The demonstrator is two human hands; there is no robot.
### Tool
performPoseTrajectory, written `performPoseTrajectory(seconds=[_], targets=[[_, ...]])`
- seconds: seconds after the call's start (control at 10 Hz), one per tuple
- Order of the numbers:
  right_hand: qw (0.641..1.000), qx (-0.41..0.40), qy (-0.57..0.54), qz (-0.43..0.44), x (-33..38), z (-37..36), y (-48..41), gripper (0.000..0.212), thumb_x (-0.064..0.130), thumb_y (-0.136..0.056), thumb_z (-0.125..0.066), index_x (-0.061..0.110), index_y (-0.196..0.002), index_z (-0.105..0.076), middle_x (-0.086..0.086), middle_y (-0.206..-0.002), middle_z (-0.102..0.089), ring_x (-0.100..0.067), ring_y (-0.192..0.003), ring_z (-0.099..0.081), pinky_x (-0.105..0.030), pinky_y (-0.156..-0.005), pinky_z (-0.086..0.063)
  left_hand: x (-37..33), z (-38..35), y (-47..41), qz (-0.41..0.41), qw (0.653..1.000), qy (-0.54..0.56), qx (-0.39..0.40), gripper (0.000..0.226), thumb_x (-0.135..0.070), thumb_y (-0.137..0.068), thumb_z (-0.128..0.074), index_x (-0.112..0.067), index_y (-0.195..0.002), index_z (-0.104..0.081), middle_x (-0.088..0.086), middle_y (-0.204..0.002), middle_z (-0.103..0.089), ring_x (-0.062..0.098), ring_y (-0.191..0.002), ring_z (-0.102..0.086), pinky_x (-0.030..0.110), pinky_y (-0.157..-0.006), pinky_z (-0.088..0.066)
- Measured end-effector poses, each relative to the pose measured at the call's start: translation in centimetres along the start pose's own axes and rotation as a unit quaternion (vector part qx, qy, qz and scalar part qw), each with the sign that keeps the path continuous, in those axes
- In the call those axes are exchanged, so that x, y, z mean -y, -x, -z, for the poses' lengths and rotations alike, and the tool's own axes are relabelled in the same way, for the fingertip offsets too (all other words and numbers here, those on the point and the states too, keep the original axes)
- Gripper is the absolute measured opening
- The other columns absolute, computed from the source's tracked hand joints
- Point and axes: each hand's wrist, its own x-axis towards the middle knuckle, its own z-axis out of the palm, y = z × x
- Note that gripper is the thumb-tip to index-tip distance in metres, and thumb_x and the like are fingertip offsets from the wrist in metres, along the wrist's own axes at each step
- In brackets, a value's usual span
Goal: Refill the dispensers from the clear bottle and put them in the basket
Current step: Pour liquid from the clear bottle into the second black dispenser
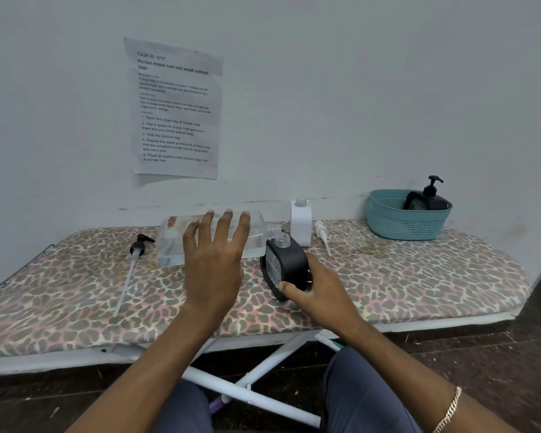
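My left hand (214, 254) grips the clear bottle (172, 242) from above and holds it tipped on its side, a little clear liquid inside. The bottle's open mouth sits right at the open neck of a black dispenser (286, 260). My right hand (319, 292) holds that dispenser, tilted on the board, thumb on its front. A white dispenser (301, 225) stands uncapped behind it, with its white pump (322, 235) lying to the right. A black pump (138, 248) with a long tube lies at the left. The teal basket (403, 225) at the far right holds another black dispenser (428, 198) with its pump on.
Everything rests on an ironing board with a leopard-print cover (419, 276), pushed against a wall. A printed sheet (175, 107) is taped to the wall. The board's white legs (263, 364) and my knees are below its front edge.
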Motion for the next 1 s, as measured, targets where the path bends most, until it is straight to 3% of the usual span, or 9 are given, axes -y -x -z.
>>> performPoseTrajectory(seconds=[0.7, 0.9, 1.0], targets=[[1.0, -0.001, 0.0, 0.001, -0.17, -0.13, -0.07, 0.051, 0.041, -0.088, -0.075, 0.037, -0.133, -0.052, 0.02, -0.11, -0.068, 0.008, -0.096, -0.062, -0.013, -0.074, -0.053, 0.03, 0.1, 0.03, 0.0, 1.0, 0.0, 0.002, 0.08, 0.004, -0.074, -0.075, -0.017, -0.148, -0.054, 0.014, -0.145, -0.059, 0.042, -0.14, -0.048, 0.058, -0.113, -0.032], [1.0, -0.001, 0.012, -0.001, -0.31, -0.09, -0.19, 0.049, 0.043, -0.087, -0.074, 0.032, -0.131, -0.054, 0.014, -0.108, -0.07, 0.0, -0.093, -0.065, -0.027, -0.077, -0.058, 0.04, 0.18, -0.02, 0.0, 1.0, -0.001, 0.0, 0.079, 0.005, -0.074, -0.074, -0.017, -0.148, -0.054, 0.015, -0.144, -0.06, 0.042, -0.139, -0.048, 0.057, -0.112, -0.032], [1.0, -0.001, 0.011, -0.001, -0.33, -0.08, -0.17, 0.049, 0.042, -0.087, -0.074, 0.032, -0.131, -0.054, 0.014, -0.109, -0.069, 0.001, -0.093, -0.065, -0.026, -0.076, -0.058, 0.03, 0.18, -0.02, 0.0, 1.0, -0.003, 0.0, 0.079, 0.006, -0.074, -0.073, -0.017, -0.148, -0.054, 0.014, -0.145, -0.059, 0.042, -0.14, -0.047, 0.057, -0.113, -0.031]])
